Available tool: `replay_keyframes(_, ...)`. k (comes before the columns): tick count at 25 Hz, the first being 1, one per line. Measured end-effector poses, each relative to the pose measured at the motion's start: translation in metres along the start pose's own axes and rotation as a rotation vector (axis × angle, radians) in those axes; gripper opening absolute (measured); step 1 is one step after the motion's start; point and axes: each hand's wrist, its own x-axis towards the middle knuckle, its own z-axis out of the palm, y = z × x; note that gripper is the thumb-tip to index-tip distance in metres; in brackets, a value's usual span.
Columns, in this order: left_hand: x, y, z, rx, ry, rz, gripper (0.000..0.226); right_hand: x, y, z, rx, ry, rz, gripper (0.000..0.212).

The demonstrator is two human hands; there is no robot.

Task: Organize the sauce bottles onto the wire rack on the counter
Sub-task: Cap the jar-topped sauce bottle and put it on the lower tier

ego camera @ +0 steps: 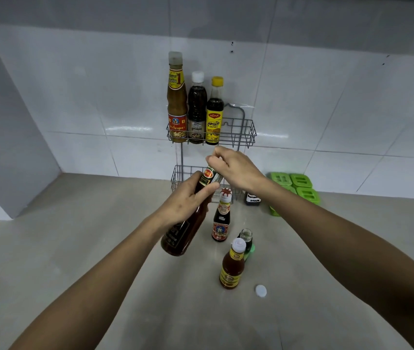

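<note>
At the frame's centre the left hand [184, 198] has its grip wrapped round the neck of a big brown sauce bottle [185, 223], held tilted above the worktop [74, 248]. The right hand [236, 168] pinches the bottle's top. Behind them stands the wire rack [241, 130], its upper shelf holding three bottles [197, 107]. Three more bottles [232, 266] and a white cap [260, 291] sit on the worktop at lower centre.
</note>
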Motion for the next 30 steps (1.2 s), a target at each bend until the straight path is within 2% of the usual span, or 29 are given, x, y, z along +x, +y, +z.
replay_keyframes(4,0.003,-0.024,-0.029,-0.212,-0.325,-0.15,0.05,0.003,-0.001,-0.019,-0.013,0.067,-0.097,0.026)
replay_keyframes(6,-0.002,-0.045,-0.038,-0.249,-0.394,-0.18,0.061,0.004,0.004,-0.029,0.029,0.109,-0.101,0.027)
replay_keyframes(9,-0.005,-0.061,-0.034,-0.285,-0.292,-0.153,0.068,0.01,0.008,-0.033,0.102,0.162,-0.07,0.028)
replay_keyframes(11,-0.003,-0.063,-0.025,-0.276,-0.188,-0.132,0.075,0.016,0.007,-0.03,0.249,0.188,0.001,0.032)
replay_keyframes(12,0.0,-0.065,-0.021,-0.273,-0.129,-0.122,0.075,0.019,0.007,-0.028,0.347,0.157,0.046,0.034)
replay_keyframes(14,0.006,-0.071,-0.014,-0.284,0.001,-0.106,0.067,0.025,0.008,-0.02,0.498,-0.004,0.135,0.033)
replay_keyframes(16,0.013,-0.074,-0.01,-0.301,0.106,-0.086,0.064,0.029,0.012,-0.005,0.493,-0.128,0.168,0.037)
replay_keyframes(20,0.034,-0.084,-0.015,-0.351,0.183,-0.053,0.073,0.051,0.02,0.024,0.474,-0.075,0.121,0.038)
replay_keyframes(23,0.053,-0.098,-0.031,-0.221,0.189,-0.062,0.082,0.072,0.026,0.037,0.324,0.0,-0.007,0.041)
replay_keyframes(25,0.061,-0.119,-0.039,0.008,0.173,-0.167,0.091,0.083,0.033,0.045,0.127,0.008,-0.114,0.049)
replay_keyframes(27,0.062,-0.149,-0.044,0.273,0.098,-0.28,0.097,0.096,0.045,0.058,-0.006,-0.068,-0.172,0.052)
replay_keyframes(30,0.062,-0.179,-0.046,0.524,-0.045,-0.307,0.099,0.107,0.062,0.075,-0.154,-0.118,-0.231,0.059)
